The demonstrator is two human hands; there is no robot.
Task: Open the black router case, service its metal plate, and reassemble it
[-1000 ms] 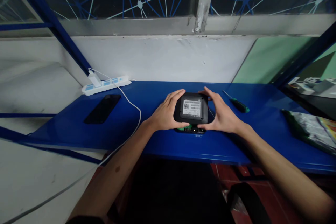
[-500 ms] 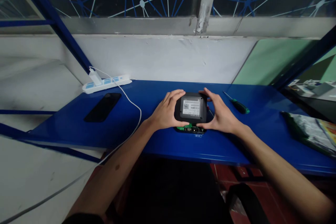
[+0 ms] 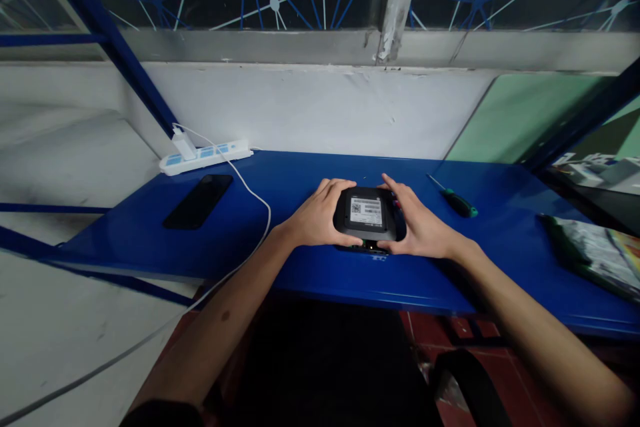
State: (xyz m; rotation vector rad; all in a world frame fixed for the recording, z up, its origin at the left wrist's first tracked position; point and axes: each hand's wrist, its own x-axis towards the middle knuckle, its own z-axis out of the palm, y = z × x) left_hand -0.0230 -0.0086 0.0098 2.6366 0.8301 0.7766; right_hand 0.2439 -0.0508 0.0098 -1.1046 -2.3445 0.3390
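A black plastic cover point(image 3: 345, 221) with a white printed label sits over a circuit board point(image 3: 371, 246), whose front edge with ports shows beneath it on the blue table. My left hand point(image 3: 323, 213) grips the cover's left side, thumb along the front and fingers at the back. On the opposite side my right hand point(image 3: 417, 223) curls around the cover, its thumb at the front edge and its index finger raised near the back corner. A narrow gap shows between cover and board at the front. Small coloured bits beside the right fingers are too hidden to name.
A green-handled screwdriver point(image 3: 457, 203) lies to the right on the blue table point(image 3: 320, 280). Further right is a shiny plastic bag point(image 3: 595, 253). On the left are a black phone point(image 3: 199, 202) and a white power strip point(image 3: 207, 157) with a plugged-in charger and white cable point(image 3: 260, 203).
The cover has come down and tilted flatter over the circuit board, hiding most of the green. Both hands have lowered with it, and the view has shifted slightly.
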